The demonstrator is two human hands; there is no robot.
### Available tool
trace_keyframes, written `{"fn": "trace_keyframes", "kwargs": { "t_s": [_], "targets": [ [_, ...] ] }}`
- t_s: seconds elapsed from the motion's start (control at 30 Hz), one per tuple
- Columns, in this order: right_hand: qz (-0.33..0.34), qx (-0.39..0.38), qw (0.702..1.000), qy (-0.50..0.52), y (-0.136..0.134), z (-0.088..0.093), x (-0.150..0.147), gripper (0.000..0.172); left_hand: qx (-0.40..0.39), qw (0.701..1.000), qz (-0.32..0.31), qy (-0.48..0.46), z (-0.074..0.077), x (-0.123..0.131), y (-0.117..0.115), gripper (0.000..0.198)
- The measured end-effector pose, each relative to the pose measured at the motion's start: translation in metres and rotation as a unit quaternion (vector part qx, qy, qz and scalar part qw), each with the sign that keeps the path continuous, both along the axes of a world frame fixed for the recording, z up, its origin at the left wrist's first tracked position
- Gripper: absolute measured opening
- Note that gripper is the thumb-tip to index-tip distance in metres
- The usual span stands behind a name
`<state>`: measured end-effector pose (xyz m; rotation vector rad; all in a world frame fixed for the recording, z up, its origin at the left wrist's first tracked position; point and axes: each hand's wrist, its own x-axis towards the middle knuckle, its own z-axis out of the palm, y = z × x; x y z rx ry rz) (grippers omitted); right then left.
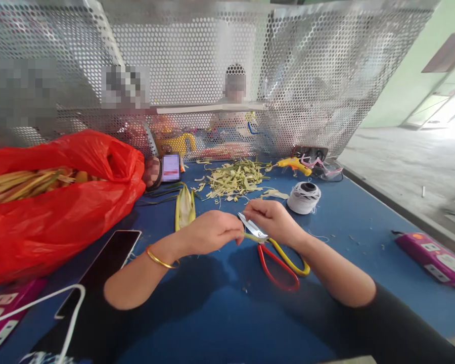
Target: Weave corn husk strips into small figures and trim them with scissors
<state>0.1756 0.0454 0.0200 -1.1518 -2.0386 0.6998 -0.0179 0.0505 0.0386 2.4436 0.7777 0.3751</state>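
Note:
My left hand (214, 232), with a gold bangle at the wrist, is closed in a pinch. A thin yellow-green leaf strip (251, 236) runs from its fingertips toward the scissors. My right hand (271, 220) is also closed, fingertips together just above the blades; what it pinches is hidden. Between and below the hands, the scissors (263, 241) lie on the blue table, one handle red and the other yellow, with neither hand in the loops. Behind my left hand lies a pale husk leaf (185, 206). Beyond both hands spreads a heap of cut leaf pieces (237, 179).
A red plastic bag (109, 151) of husk strips fills the left, beside a dark phone (106, 258). A white thread spool (304, 197), a yellow glue gun (294, 165) and a purple packet (434, 258) lie rightward. A perforated metal screen (189, 55) stands behind, with people beyond it.

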Motion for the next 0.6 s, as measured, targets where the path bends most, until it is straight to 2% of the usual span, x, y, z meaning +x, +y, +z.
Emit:
{"fn": "trace_keyframes", "kwargs": {
  "t_s": [0.07,0.13,0.17,0.2,0.27,0.33,0.4,0.43,0.5,0.57,0.6],
  "targets": [
    [0.034,-0.096,0.992,0.077,0.007,-0.005,-0.001,0.03,-0.036,0.997,0.023,-0.062,0.002,-0.001,0.001,0.029],
    [0.038,-0.157,0.98,0.118,0.006,-0.01,-0.007,0.032,-0.045,0.987,0.1,-0.115,0.001,-0.001,0.004,0.03],
    [0.038,-0.156,0.979,0.122,0.003,-0.012,-0.011,0.032,-0.042,0.98,0.143,-0.133,0.0,-0.001,0.005,0.03],
    [0.037,-0.135,0.984,0.113,-0.001,-0.013,-0.014,0.03,-0.037,0.971,0.186,-0.142,0.0,0.0,0.007,0.03],
    [0.009,-0.043,0.996,0.081,-0.012,-0.014,-0.02,0.027,-0.035,0.958,0.243,-0.146,-0.002,0.0,0.009,0.029],
    [-0.016,0.084,0.994,0.065,-0.022,-0.012,-0.023,0.024,-0.041,0.955,0.259,-0.138,-0.003,0.001,0.009,0.027],
    [0.008,0.166,0.983,0.08,-0.028,-0.009,-0.024,0.022,-0.047,0.958,0.25,-0.131,-0.003,0.002,0.008,0.027],
    [0.037,0.175,0.979,0.095,-0.029,-0.008,-0.024,0.022,-0.049,0.96,0.244,-0.128,-0.004,0.002,0.008,0.028],
    [0.095,0.144,0.978,0.116,-0.028,-0.008,-0.024,0.021,-0.048,0.962,0.237,-0.125,-0.004,0.003,0.006,0.029],
    [0.11,0.124,0.981,0.102,-0.027,-0.009,-0.024,0.021,-0.04,0.961,0.243,-0.126,-0.005,0.004,0.006,0.029],
    [0.106,0.14,0.981,0.079,-0.026,-0.01,-0.024,0.021,-0.034,0.959,0.249,-0.128,-0.006,0.004,0.006,0.029]
  ]
}}
